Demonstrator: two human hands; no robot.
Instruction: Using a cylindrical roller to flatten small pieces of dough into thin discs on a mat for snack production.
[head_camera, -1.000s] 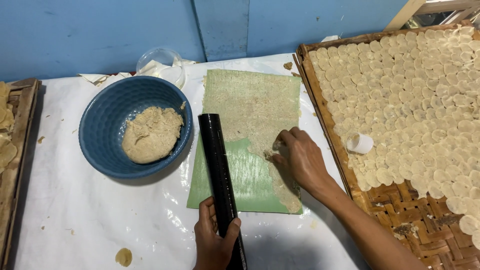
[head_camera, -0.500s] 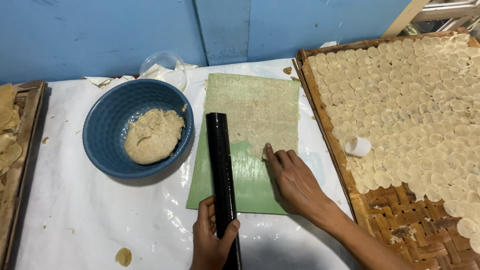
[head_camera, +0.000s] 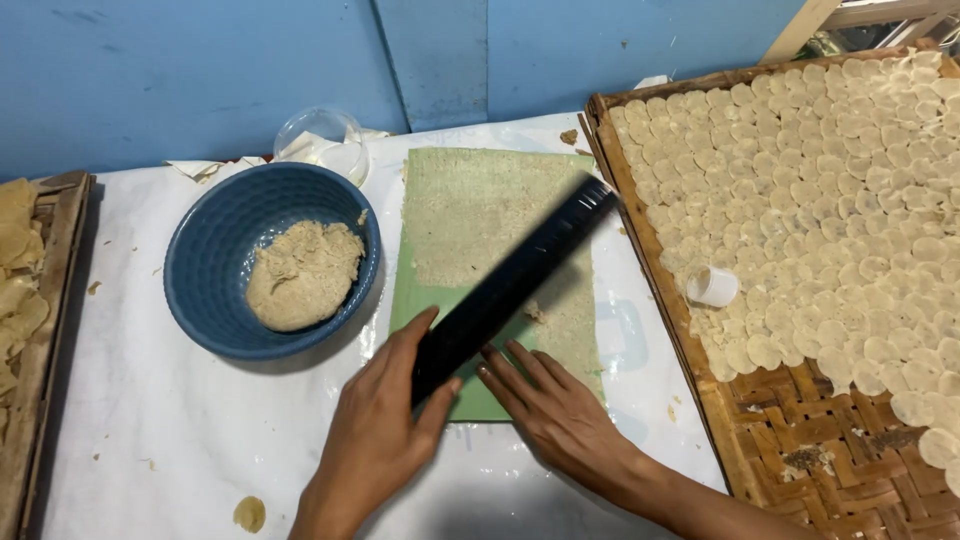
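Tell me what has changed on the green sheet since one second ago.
The black roller, held in the left hand, swung from lengthwise to diagonal, its far end toward the woven tray. The right hand slid nearer. The blue bowl and green sheet stayed.

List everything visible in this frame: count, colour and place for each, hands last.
rolling pin: one, black, slanting across the mat
mat: one, green, table centre, thin dough on it
bowl: one, blue, left of mat, holds dough lump
woven tray: one, brown, right, covered with many pale dough discs
small cup: one, white, on the tray
clear container: one, behind bowl
left hand: grips the pin's near end
right hand: fingers flat on the mat
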